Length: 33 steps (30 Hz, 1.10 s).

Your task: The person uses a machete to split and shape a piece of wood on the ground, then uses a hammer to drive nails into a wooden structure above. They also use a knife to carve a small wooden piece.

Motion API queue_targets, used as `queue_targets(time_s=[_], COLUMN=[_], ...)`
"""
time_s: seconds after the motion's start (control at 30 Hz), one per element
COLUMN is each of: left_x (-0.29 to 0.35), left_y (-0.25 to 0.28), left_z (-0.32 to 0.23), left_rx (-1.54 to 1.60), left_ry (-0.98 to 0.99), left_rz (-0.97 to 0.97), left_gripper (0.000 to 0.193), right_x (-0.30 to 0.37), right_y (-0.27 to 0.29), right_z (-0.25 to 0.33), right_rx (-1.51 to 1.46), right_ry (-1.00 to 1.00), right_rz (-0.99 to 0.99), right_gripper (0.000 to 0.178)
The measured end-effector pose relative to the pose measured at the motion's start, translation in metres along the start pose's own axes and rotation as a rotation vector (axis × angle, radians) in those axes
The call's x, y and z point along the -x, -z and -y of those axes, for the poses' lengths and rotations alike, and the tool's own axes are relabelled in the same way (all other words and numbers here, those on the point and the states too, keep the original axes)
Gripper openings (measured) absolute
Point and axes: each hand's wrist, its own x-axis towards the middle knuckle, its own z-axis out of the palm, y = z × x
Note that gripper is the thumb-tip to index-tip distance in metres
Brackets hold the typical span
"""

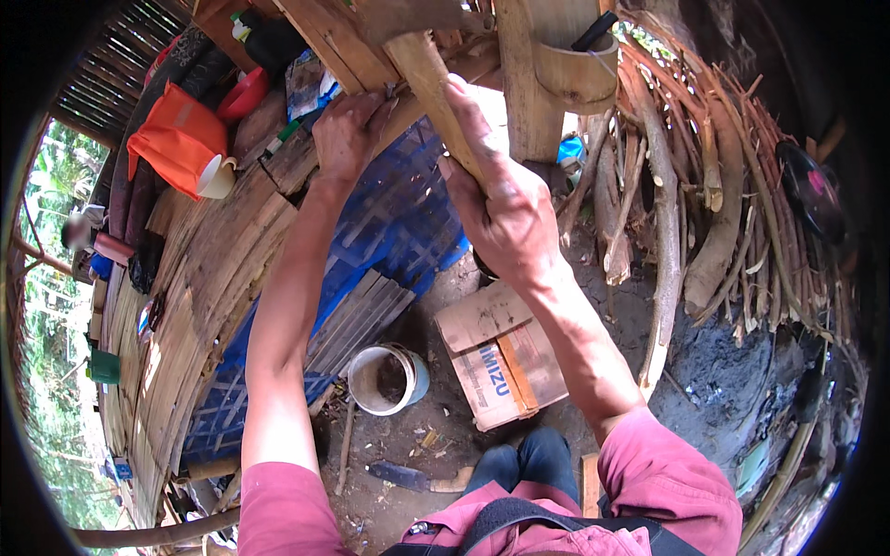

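My right hand [510, 208] grips a flat wooden slat [429, 88], its fingers along one side and the thumb on the other. The slat slants up and to the left, towards the wooden frame. My left hand [348, 134] is closed at the far edge of the bamboo platform, beside a wooden board [338, 42]. Its fingertips are bent over there, and what they hold is hidden. Between my forearms lies a blue woven sheet [389, 199] along the platform's side.
A cardboard box [473, 385], a white bucket [385, 380] and a machete [403, 477] are on the ground. Firewood [663, 176] is stacked at right. An orange bag [176, 139] and a red bowl [244, 94] rest on the bamboo platform [218, 259]. A bamboo cup [577, 79] hangs on a post.
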Motion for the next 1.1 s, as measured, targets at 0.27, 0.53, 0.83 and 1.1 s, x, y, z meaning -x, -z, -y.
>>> queue_targets(time_s=[0.27, 0.53, 0.83, 1.1], left_x=[-0.006, -0.001, -0.002, -0.002], left_y=[-0.005, -0.006, -0.004, 0.000], left_z=[-0.006, -0.007, -0.007, -0.009], left_rx=[0.032, 0.113, 0.129, 0.125], left_ry=[0.028, -0.013, 0.054, 0.069], left_rz=[-0.041, -0.135, -0.036, -0.092], left_gripper=[0.015, 0.013, 0.016, 0.012], right_x=[0.002, -0.002, -0.002, -0.013], right_y=[-0.007, -0.009, -0.016, -0.011], right_z=[-0.018, -0.002, -0.011, -0.004], right_rx=[0.058, -0.005, -0.129, -0.029], right_ry=[-0.200, -0.194, -0.032, -0.078], right_rz=[0.161, 0.117, -0.132, -0.014], right_gripper=[0.065, 0.068, 0.068, 0.066])
